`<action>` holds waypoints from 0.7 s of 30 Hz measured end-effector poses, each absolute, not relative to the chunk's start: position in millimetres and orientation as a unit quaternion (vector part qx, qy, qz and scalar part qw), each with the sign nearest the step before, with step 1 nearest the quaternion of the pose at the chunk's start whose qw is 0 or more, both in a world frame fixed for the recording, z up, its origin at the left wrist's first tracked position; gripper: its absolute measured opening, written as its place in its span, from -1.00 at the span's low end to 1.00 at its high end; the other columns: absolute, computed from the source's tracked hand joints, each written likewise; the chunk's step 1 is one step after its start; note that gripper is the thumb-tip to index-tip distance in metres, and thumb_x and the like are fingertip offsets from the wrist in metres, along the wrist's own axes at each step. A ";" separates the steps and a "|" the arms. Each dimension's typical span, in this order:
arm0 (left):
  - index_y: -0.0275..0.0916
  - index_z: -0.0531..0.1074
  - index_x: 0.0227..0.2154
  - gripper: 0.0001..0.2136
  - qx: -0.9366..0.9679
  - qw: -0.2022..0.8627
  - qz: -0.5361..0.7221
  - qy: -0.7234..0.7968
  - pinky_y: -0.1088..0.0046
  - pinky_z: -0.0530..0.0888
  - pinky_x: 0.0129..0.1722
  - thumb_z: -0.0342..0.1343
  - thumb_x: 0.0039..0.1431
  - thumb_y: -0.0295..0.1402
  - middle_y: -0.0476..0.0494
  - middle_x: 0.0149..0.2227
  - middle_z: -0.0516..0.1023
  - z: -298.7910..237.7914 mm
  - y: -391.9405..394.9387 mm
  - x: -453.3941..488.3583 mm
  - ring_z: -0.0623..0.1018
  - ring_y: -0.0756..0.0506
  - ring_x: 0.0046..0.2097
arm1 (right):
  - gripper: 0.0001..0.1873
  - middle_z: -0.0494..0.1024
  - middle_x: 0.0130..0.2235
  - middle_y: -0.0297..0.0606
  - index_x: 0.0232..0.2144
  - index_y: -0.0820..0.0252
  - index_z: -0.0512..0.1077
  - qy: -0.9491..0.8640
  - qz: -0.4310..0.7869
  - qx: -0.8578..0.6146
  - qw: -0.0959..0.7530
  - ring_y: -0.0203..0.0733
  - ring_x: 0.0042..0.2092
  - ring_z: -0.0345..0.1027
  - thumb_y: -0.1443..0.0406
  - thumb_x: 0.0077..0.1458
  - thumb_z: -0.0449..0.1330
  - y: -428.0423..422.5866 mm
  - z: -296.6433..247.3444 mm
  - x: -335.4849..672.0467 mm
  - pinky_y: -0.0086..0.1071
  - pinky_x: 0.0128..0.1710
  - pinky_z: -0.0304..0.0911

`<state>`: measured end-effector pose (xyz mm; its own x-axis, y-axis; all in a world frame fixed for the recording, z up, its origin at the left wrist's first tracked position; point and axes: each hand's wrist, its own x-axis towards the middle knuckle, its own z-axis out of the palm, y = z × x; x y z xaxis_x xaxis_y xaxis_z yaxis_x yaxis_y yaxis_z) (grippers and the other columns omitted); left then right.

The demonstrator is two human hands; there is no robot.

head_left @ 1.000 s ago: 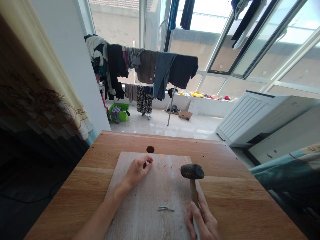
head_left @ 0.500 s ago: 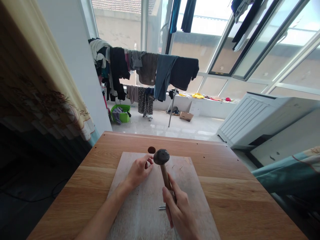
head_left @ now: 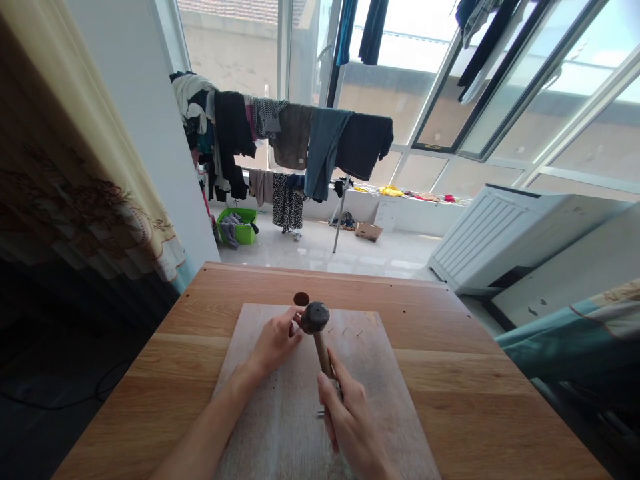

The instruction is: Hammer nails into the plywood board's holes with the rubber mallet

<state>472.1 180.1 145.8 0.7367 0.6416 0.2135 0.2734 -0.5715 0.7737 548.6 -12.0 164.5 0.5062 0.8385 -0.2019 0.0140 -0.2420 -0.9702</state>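
Observation:
My right hand [head_left: 353, 413] grips the wooden handle of a hammer [head_left: 316, 319] with a dark, rounded head. The head hovers beside the fingertips of my left hand [head_left: 277, 339], above the far part of a pale, worn board [head_left: 280, 420]. My left thumb and fingers are pinched together there; the hammer head covers whatever is between them. Just right of the head, several thin nails [head_left: 345, 331] stand in the board, some leaning. A small silver metal piece [head_left: 321, 414] lies on the board, mostly hidden behind my right hand.
The board lies on a wooden table [head_left: 465, 387] with a round hole [head_left: 301, 299] near its far edge. Beyond stand a laundry rack hung with clothes [head_left: 290, 137] and a green basket [head_left: 245, 233]. A white cabinet [head_left: 500, 233] is at right, a curtain [head_left: 100, 173] at left.
The hammer head has shifted slightly left, closer to my left fingertips, and my right hand has moved left with it. My left hand stays nearly in place.

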 end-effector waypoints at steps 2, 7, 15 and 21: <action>-0.18 0.41 -0.06 -0.69 0.853 0.380 0.241 0.266 0.47 0.42 -0.31 0.11 0.10 -0.47 0.00 -0.25 0.58 144.7 182.0 472.0 0.46 0.01 -0.43 | -0.20 0.31 -0.54 -0.54 0.37 0.26 0.23 -0.301 0.373 -0.680 0.555 -0.45 -0.73 0.08 -0.10 0.29 0.11 -18.2 164.3 550.1 -0.59 -0.80 0.08; -0.19 0.36 -0.13 -0.72 0.851 0.345 0.283 0.275 0.40 0.46 -0.27 0.20 0.09 -0.32 -0.02 -0.21 0.46 145.2 186.3 468.5 0.44 -0.01 -0.39 | -0.15 0.34 -0.55 -0.54 0.35 0.26 0.26 -0.237 0.312 -0.693 0.606 -0.46 -0.75 0.05 -0.15 0.22 0.17 -45.4 158.7 560.1 -0.60 -0.83 0.03; -0.21 0.43 -0.27 -0.94 0.986 0.106 0.124 0.030 0.29 0.43 -0.19 0.17 0.25 -0.36 -0.13 -0.25 0.55 194.7 103.6 449.2 0.53 -0.19 -0.18 | -0.11 0.27 -0.64 -0.60 0.28 0.27 0.30 -0.187 0.266 -0.718 0.615 -0.41 -0.76 0.05 -0.24 0.17 0.18 -69.2 151.6 578.1 -0.57 -0.83 0.08; -0.35 0.52 -0.19 -0.84 0.987 -0.059 0.137 -0.062 0.27 0.33 -0.39 0.07 0.35 -0.41 -0.24 -0.33 0.59 172.7 49.8 461.3 0.50 -0.18 -0.35 | -0.18 0.27 -0.65 -0.60 0.20 0.29 0.31 -0.185 0.310 -0.697 0.619 -0.39 -0.74 0.05 -0.22 0.18 0.20 -72.6 136.6 586.4 -0.54 -0.83 0.11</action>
